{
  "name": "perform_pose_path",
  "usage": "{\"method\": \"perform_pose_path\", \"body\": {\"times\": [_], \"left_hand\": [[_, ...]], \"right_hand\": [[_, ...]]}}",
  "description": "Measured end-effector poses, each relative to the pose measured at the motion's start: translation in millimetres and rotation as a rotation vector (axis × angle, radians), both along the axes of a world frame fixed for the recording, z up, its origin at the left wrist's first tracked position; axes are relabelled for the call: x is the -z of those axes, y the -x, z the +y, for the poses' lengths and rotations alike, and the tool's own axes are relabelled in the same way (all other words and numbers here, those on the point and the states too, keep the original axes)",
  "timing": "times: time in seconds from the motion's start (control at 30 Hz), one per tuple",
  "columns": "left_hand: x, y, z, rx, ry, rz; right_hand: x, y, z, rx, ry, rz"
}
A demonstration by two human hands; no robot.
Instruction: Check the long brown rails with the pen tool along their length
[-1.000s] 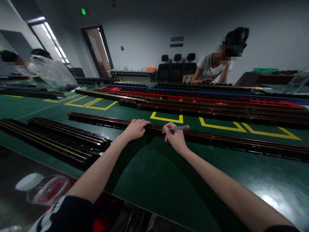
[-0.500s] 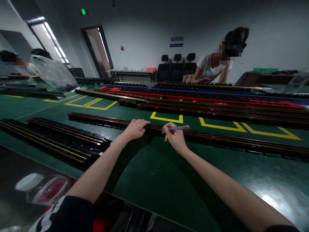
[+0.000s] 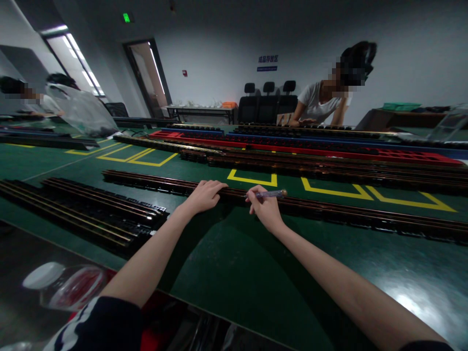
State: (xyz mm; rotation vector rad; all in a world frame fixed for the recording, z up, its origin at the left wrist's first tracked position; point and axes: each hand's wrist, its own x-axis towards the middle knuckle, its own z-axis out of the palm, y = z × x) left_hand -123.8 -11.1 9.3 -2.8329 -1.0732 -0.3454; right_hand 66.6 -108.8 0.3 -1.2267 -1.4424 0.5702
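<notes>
A long dark rail with copper-coloured strips (image 3: 329, 208) runs across the green table (image 3: 226, 263). My left hand (image 3: 205, 196) rests on the rail near its middle, its fingers wrapped over the far edge. Just right of it, my right hand (image 3: 263, 205) is closed on a clear pen (image 3: 271, 193), whose tip points left at the rail. The pen's tip is too small to tell if it touches.
Shorter rails (image 3: 106, 200) lie at the left. Beyond the long rail are more copper-striped rails (image 3: 292, 163) and a red rail (image 3: 402, 155). A person (image 3: 321, 100) sits across the table. A lidded plastic jar (image 3: 75, 287) stands at the lower left.
</notes>
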Motion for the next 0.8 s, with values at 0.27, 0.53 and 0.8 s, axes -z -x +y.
{"method": "perform_pose_path", "body": {"times": [0.27,0.53,0.8], "left_hand": [[-0.3,-0.1,0.0,-0.003,0.005,0.006],[2.0,0.1,1.3,-0.008,-0.012,0.008],[1.9,0.6,1.2,0.001,-0.013,-0.007]], "right_hand": [[-0.2,-0.3,-0.6,-0.004,-0.004,-0.009],[0.5,-0.2,0.2,-0.012,0.009,0.013],[0.4,-0.4,-0.1,-0.018,-0.001,0.010]]}}
